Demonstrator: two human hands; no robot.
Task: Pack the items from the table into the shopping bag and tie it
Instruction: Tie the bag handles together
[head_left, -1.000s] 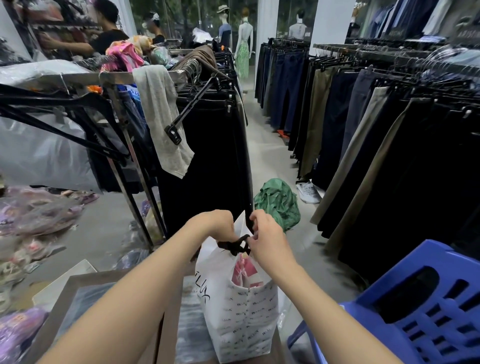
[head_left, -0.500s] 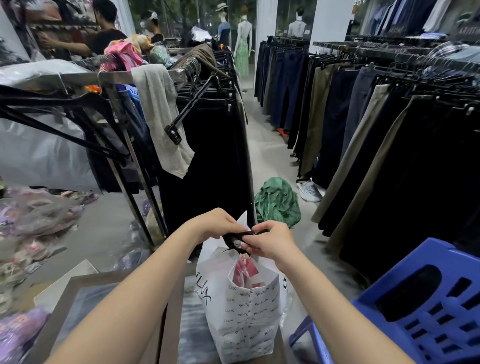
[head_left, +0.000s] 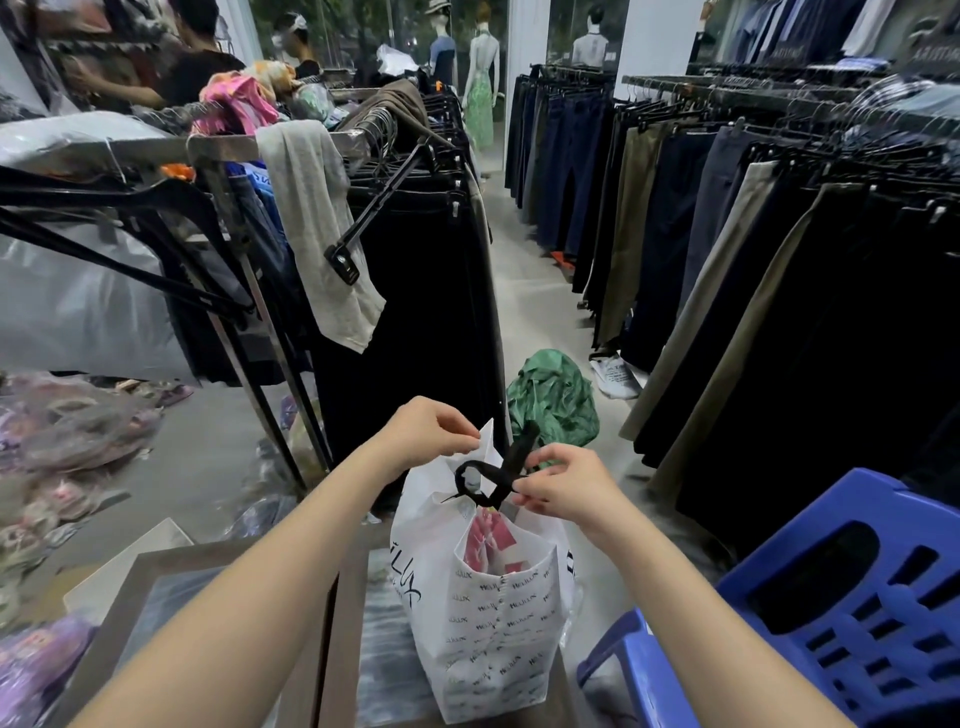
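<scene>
A white shopping bag (head_left: 488, 618) with black lettering stands upright on the table (head_left: 156, 577) in front of me. A red and white item (head_left: 485, 540) shows through its open top. A black ribbon (head_left: 493, 475) crosses over the mouth, looped on the left with one end sticking up to the right. My left hand (head_left: 426, 431) pinches the bag's top edge at the upper left. Fingers of my right hand (head_left: 563, 480) are closed on the ribbon's right side.
A blue plastic stool (head_left: 841, 597) sits at lower right. A rack of dark trousers (head_left: 431, 291) stands just behind the bag, and more racks line the right. A green cloth bundle (head_left: 553, 397) lies on the aisle floor. Packaged clothes (head_left: 62, 441) pile up at left.
My hands have drawn apart; the black ribbon, bunched between them before, is now pulled into a loop with a free end sticking up. The bag stays in place.
</scene>
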